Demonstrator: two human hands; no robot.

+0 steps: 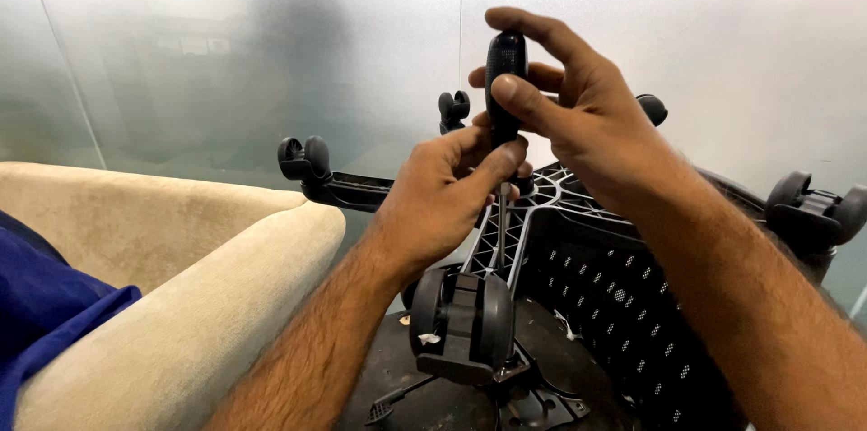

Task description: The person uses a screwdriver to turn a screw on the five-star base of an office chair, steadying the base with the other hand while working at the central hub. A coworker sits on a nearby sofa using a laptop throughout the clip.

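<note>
An office chair lies upside down in front of me, its black star-shaped base point(542, 192) pointing up with caster wheels at the arm ends. A black-handled screwdriver point(505, 70) stands upright over the hub of the base, its metal shaft running down to it. My right hand point(578, 106) wraps the top of the handle with thumb and fingers. My left hand point(442, 192) grips the lower handle and shaft just beneath. The nearest caster point(462, 314) sits below my hands. The screwdriver tip is hidden behind my left hand.
A beige upholstered sofa arm point(208, 278) lies at the left with blue cloth point(45, 305) on it. Frosted glass wall point(271, 34) stands behind. Casters stick out at far left point(305, 158), back point(453, 109) and right point(813, 210). The chair's perforated black underside point(623, 305) fills the lower right.
</note>
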